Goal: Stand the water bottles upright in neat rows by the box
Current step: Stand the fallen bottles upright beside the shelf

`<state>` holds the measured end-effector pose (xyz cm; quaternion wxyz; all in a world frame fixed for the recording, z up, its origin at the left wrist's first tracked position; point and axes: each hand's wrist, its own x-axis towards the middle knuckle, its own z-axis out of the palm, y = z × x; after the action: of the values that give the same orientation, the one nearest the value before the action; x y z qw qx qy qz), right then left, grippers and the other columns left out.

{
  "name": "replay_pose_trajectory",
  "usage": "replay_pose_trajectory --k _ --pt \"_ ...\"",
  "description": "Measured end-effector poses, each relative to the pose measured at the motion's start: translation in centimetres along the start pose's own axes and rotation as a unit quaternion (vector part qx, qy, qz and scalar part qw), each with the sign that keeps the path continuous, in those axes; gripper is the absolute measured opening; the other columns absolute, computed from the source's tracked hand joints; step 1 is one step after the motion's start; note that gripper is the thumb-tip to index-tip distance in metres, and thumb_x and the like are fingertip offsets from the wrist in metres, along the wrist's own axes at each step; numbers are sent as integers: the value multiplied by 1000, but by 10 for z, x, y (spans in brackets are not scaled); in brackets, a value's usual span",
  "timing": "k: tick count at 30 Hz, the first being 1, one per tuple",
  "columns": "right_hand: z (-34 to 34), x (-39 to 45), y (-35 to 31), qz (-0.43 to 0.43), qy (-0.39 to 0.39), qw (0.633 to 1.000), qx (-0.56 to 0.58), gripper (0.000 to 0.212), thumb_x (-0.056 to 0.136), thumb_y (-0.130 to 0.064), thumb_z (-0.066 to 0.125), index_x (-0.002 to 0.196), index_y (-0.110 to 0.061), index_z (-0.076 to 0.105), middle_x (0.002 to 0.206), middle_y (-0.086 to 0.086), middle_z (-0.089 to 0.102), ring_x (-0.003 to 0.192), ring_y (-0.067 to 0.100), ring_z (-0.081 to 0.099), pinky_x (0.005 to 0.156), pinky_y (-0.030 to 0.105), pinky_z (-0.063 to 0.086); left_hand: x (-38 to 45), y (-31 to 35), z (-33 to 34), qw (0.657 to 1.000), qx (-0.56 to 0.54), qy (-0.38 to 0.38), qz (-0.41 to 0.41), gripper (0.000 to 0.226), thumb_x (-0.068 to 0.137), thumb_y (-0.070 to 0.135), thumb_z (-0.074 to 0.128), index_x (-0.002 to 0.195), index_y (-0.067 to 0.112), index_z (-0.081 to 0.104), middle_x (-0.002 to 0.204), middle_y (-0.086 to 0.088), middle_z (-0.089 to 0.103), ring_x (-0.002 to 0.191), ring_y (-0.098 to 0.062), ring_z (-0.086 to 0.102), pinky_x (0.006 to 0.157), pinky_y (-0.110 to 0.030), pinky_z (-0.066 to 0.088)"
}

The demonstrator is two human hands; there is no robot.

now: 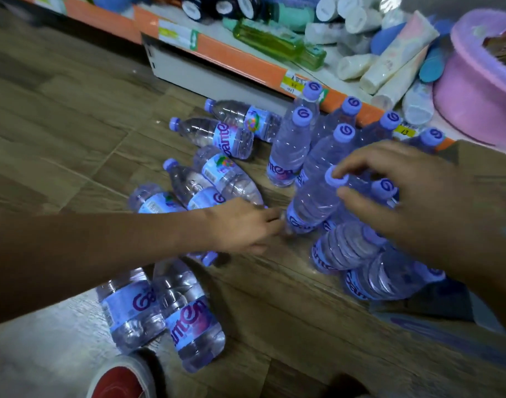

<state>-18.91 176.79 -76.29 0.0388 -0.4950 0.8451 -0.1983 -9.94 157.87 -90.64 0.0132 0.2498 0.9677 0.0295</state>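
Observation:
Several clear water bottles with purple caps stand upright (292, 145) on the wooden floor, in rows beside a cardboard box (487, 168) at the right. My right hand (395, 191) hovers over one upright bottle (317, 202), fingertips touching its cap, fingers spread. My left hand (240, 225) reaches in low from the left; its fingertips touch that bottle's base. Several more bottles lie on their sides (217, 136) left of the rows, and two lie (188, 314) near the front under my left forearm.
A low shop shelf with an orange edge strip (246, 61) runs along the back, loaded with tubes, a green bottle (277, 41) and a pink tub (475, 90). A red shoe (119, 380) is at the bottom edge. Bare wooden floor stretches to the left.

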Motion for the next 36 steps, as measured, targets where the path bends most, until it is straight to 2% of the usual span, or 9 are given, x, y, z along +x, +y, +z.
replay_pose_trajectory --k 3,5,9,14,17,20,22,30,36 --pt "41 34 -19 -11 -85 992 95 17 82 -23 58 95 -17 66 90 -4 63 87 6 55 77 11 37 -38 -36 17 993 15 -67 -99 41 67 41 71 88 9 56 80 -10 64 53 -29 64 35 -25 39" --pt "81 56 -19 19 -150 984 96 20 86 -16 57 104 -12 64 99 3 63 98 17 58 77 14 38 -53 -60 14 971 -41 -23 -233 47 78 52 52 95 8 57 93 -13 62 75 -33 66 50 -32 44" --pt "165 84 -2 167 -259 951 25 43 89 -21 50 128 -4 45 129 20 51 123 36 47 100 39 41 -77 -108 15 847 -141 11 -512 38 90 36 50 110 4 56 114 -21 56 107 -39 57 87 -40 45" --pt "215 79 17 303 -253 917 58 55 89 -17 48 138 -5 25 139 24 40 129 40 41 104 42 36 -79 -125 25 713 -292 -1 -637 45 95 30 43 122 -5 47 125 -27 52 117 -38 50 94 -38 40" --pt "227 73 21 348 -192 907 142 46 88 -22 52 129 -9 37 126 20 53 117 38 51 97 43 42 -72 -128 32 664 -388 14 -639 39 96 29 40 103 -4 59 107 -23 59 98 -30 59 82 -31 43" --pt "230 70 23 403 -150 876 218 33 84 -32 63 100 -7 50 93 8 58 97 27 58 82 34 46 -63 -139 35 583 -461 43 -667 37 95 24 45 63 4 49 68 -16 52 38 -14 56 38 -15 41" --pt "230 66 21 420 -122 858 269 34 80 -34 69 91 -11 47 86 5 57 90 26 59 79 37 48 -60 -145 37 553 -477 41 -682 37 95 18 45 60 9 42 62 -9 45 32 -15 50 23 -10 29" --pt "164 92 -2 181 8 973 144 27 85 -21 65 96 -4 47 93 15 58 88 26 53 67 23 26 -56 -144 27 570 -491 86 -653 33 87 20 54 57 13 43 58 -6 40 48 -13 35 39 -17 33" --pt "89 138 4 105 -51 993 -21 29 80 -19 68 105 -5 62 110 18 61 106 30 53 78 28 35 -41 -121 -19 733 -499 95 -452 20 82 10 62 67 19 50 64 -7 49 49 -16 43 48 -23 39"
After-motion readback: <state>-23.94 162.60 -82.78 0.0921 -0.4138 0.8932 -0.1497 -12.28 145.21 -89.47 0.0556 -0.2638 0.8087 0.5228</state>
